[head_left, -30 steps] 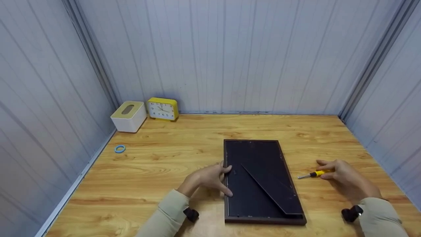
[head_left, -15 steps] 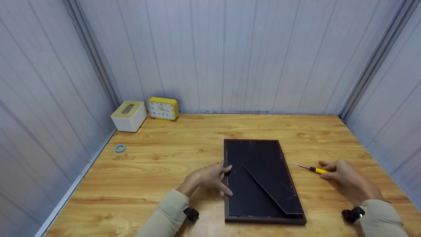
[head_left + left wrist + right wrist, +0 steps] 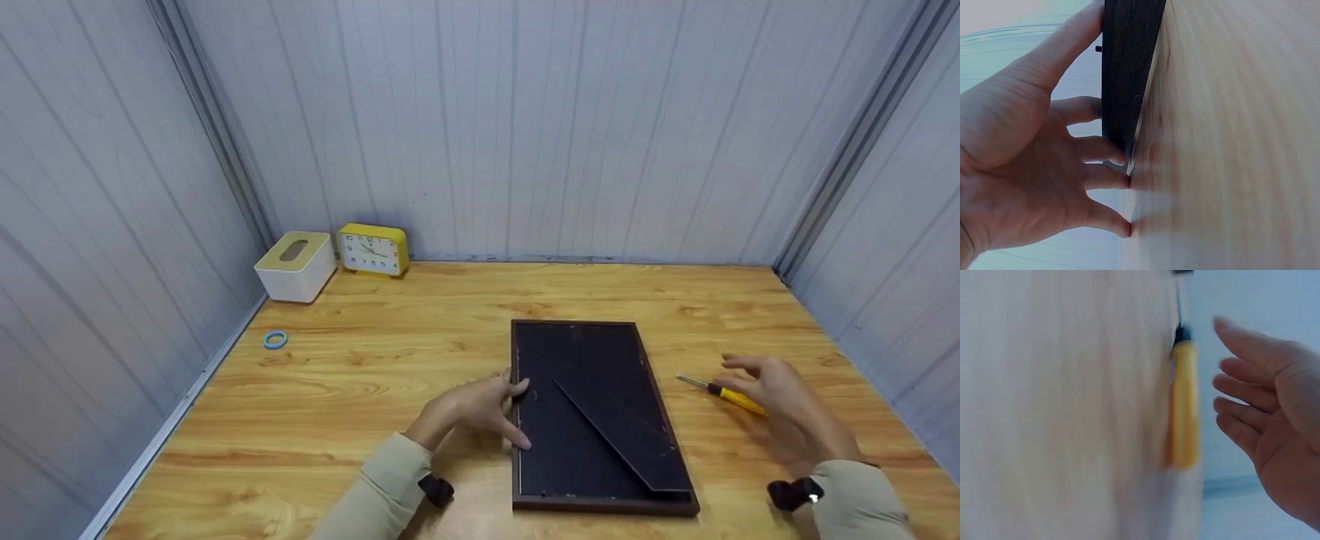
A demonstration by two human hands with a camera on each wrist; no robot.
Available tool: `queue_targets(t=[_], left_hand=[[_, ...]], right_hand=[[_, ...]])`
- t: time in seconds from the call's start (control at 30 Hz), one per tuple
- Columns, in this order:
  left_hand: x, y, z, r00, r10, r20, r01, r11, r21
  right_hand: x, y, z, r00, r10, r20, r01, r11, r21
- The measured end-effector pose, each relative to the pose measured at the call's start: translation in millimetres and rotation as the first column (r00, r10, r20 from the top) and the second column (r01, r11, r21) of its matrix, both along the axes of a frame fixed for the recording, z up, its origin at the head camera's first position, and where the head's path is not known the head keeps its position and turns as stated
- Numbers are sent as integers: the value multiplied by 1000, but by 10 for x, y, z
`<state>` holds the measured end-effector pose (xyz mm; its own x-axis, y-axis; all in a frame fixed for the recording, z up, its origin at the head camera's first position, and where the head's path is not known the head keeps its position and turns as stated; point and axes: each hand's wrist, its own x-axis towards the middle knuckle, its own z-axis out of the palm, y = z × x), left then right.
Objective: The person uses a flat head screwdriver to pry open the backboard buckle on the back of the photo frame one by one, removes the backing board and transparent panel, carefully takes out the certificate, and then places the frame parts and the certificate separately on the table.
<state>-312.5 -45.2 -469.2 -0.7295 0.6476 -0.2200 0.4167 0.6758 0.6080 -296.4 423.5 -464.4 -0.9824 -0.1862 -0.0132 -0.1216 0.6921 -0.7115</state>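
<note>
A dark brown picture frame [image 3: 516,480] lies face down on the table. On its black back rests a tapered easel leg [image 3: 630,435]. My left hand [image 3: 480,405] is at the frame's left side, thumb and forefinger touching its edge. In the left wrist view the fingers are spread and fairly straight along the frame's side [image 3: 1129,67], the lower fingertips reaching the tabletop. To the right of the frame lies a screwdriver [image 3: 739,399] with a yellow handle and black collar. My right hand [image 3: 784,397] hovers beside it, fingers parted and apart from the handle in the right wrist view.
At the back left stand a white tissue box [image 3: 294,281] with a wood-toned lid and a yellow alarm clock [image 3: 373,251]. A blue ring [image 3: 275,340] lies near the table's left edge. Panelled walls [image 3: 510,135] close in the wooden table [image 3: 405,322] behind and on both sides.
My right hand has let go of the screwdriver and lifted off it. Its tip swung away from me before the release. My left hand and the picture frame have stayed put.
</note>
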Motion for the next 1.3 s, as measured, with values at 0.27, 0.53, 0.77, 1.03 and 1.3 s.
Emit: queue_targets(t=[0.27, 0.53, 0.77, 1.03, 1.3], left_hand=[[-2, -70, -27, 998, -36, -51, 35, 999, -12], [4, -90, -7, 997, -20, -76, 19, 1000, -10], [-3, -73, 2, 999, -18, -38, 18, 1000, -8], [-30, -63, 18, 1000, -3, 31, 0, 995, 95], [-93, -144, 32, 998, -62, 27, 58, 989, 137]], right_hand=[[200, -1149, 233, 984, 169, -49, -159, 973, 170], [317, -1713, 133, 971, 141, 191, -191, 942, 277], [330, -1846, 0, 987, 92, 131, -139, 896, 422], [330, -1802, -107, 993, 115, -40, -84, 885, 459], [328, -1750, -115, 993, 120, -24, -99, 907, 408]])
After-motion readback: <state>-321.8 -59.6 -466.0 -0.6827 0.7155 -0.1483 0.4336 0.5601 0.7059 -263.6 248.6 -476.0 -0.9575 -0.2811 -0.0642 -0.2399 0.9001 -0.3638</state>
